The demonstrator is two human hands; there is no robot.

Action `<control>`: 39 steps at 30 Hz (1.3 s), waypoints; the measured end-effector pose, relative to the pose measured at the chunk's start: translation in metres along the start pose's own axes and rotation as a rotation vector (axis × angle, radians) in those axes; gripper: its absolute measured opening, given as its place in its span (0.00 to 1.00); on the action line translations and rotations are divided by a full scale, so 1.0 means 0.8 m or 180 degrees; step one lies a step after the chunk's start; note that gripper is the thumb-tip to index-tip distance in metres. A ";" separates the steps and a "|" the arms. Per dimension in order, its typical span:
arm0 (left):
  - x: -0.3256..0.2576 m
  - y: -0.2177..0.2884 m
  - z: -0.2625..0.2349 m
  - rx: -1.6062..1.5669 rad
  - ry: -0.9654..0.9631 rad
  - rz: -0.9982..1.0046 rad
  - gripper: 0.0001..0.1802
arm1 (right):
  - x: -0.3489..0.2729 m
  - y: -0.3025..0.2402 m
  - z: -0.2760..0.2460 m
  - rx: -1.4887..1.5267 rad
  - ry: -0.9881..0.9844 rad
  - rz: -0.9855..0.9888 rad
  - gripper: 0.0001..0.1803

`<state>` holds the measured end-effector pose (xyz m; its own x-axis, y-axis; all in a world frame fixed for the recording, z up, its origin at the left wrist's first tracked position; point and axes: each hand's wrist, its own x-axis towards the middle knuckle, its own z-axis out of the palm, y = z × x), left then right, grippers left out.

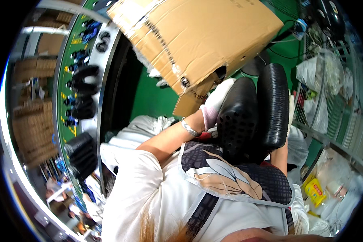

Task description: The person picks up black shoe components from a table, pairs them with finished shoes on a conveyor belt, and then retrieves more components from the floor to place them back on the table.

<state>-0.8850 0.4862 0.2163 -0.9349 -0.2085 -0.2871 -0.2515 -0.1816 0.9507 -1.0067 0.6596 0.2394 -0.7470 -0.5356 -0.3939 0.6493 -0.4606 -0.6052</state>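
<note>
Left hand [218, 101], gloved, gripping cardboard box [197, 36] at twelve o'clock; right hand hidden behind black moulded parts [252, 117], grip unclear.

I note black shoes [83, 76] spaced along the conveyor belt [64, 52] at far left; clear plastic bags [322, 72] hang right; a yellow bottle [315, 192] lies near right.

Pretty cluttered workshop here. Green floor [149, 99] under everything, with a long green conveyor line [70, 80] curving down the left, black parts sitting on it. Stacks of cardboard boxes [32, 121] beyond that. Right side has a wire mesh fence [343, 109] with white plastic bags [314, 76] piled against it.
</note>
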 end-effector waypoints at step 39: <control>-0.388 -0.089 -0.292 -0.1447 0.2593 0.0266 0.31 | -0.021 0.414 0.299 -0.1735 -0.2243 0.2170 0.24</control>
<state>-0.5185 0.3393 0.2104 -0.4387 -0.8156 -0.3773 0.0913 -0.4581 0.8842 -0.7450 0.3463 0.2111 0.1004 -0.9180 -0.3836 0.6134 0.3606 -0.7027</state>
